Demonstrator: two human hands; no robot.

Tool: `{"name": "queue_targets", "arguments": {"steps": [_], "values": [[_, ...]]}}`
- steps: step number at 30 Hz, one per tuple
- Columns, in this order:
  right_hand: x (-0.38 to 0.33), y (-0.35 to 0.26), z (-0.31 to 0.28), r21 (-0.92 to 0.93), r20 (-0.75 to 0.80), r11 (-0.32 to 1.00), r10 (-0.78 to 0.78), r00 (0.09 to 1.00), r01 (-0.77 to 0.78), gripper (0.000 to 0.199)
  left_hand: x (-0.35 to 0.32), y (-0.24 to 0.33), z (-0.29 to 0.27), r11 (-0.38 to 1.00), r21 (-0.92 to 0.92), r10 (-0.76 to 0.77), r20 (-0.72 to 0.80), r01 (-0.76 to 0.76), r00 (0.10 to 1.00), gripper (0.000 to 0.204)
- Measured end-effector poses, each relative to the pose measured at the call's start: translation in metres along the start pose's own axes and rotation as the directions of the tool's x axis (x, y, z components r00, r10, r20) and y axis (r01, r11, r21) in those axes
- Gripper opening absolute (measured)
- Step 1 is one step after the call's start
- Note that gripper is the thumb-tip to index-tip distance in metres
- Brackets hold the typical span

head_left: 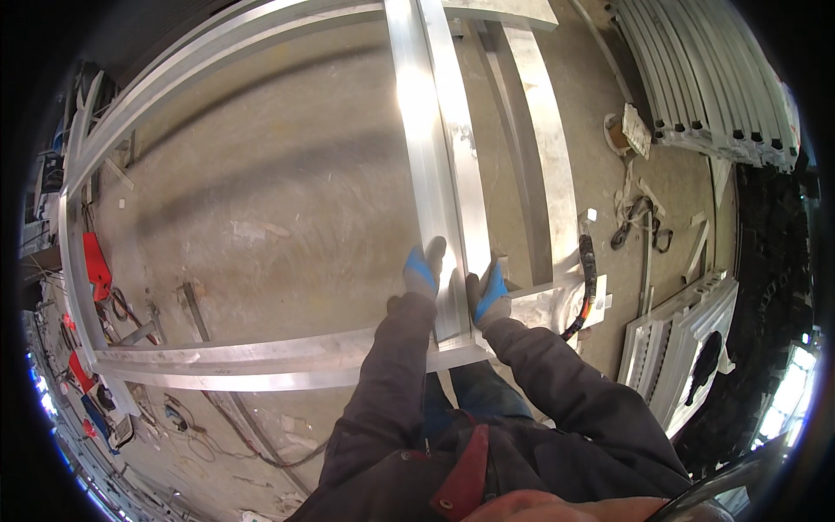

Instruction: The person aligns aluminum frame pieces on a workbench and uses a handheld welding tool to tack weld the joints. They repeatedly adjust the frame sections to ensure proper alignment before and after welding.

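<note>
A long silvery metal beam (426, 130) runs away from me down the middle, its near end meeting a crosswise metal rail (261, 357). My left hand (422, 271), in a grey and blue glove, grips the beam's left edge near that end, thumb over the top. On the beam's right edge, slightly closer to me, my right hand (490, 294) holds on in a matching glove. The fingers on the beam's outer sides are partly hidden. Together with a far left rail (217, 43), these pieces form a large rectangular frame.
Right of the beam lies another metal bar (550, 130). A black cable handle (586, 278) rests by a short plate (548, 304). Stacked metal profiles (687, 78) stand at far right, more panels (674, 339) nearer. A red tool (96, 265) sits beside the left rail.
</note>
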State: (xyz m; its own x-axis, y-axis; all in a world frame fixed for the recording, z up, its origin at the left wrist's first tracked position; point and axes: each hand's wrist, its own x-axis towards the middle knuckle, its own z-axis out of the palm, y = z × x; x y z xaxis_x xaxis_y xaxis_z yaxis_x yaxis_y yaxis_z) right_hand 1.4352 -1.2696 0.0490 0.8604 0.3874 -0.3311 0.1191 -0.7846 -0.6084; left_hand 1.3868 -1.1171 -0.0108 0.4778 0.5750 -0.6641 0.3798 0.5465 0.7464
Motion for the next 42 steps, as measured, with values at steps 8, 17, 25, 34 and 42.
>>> {"name": "queue_targets", "arguments": {"steps": [8, 17, 25, 34, 42], "values": [[-0.001, -0.002, -0.002, 0.013, 0.015, 1.0, 0.028, 0.999, -0.028, 0.079, 0.003, -0.011, 0.002, 0.998, -0.045, -0.053, -0.008, 0.053, 0.999, 0.05], [0.001, -0.006, -0.004, -0.046, 0.087, 0.995, 0.094, 0.992, -0.09, 0.089, 0.006, -0.018, 0.002, 0.95, 0.302, 0.107, -0.068, -0.081, 0.992, 0.056], [0.0, -0.005, -0.004, 0.0, 0.076, 0.996, 0.086, 0.993, -0.087, 0.08, 0.0, -0.009, 0.003, 0.897, 0.418, 0.209, -0.118, -0.142, 0.971, 0.071], [-0.001, -0.008, -0.006, 0.039, 0.06, 0.996, 0.082, 0.995, -0.084, 0.081, 0.003, -0.009, -0.008, 0.906, 0.401, 0.201, -0.117, -0.139, 0.973, 0.072], [-0.001, -0.009, -0.007, 0.066, 0.076, 0.992, 0.106, 0.991, -0.111, 0.082, 0.003, -0.006, -0.011, 0.933, 0.359, 0.024, -0.037, -0.009, 0.999, 0.072]]}}
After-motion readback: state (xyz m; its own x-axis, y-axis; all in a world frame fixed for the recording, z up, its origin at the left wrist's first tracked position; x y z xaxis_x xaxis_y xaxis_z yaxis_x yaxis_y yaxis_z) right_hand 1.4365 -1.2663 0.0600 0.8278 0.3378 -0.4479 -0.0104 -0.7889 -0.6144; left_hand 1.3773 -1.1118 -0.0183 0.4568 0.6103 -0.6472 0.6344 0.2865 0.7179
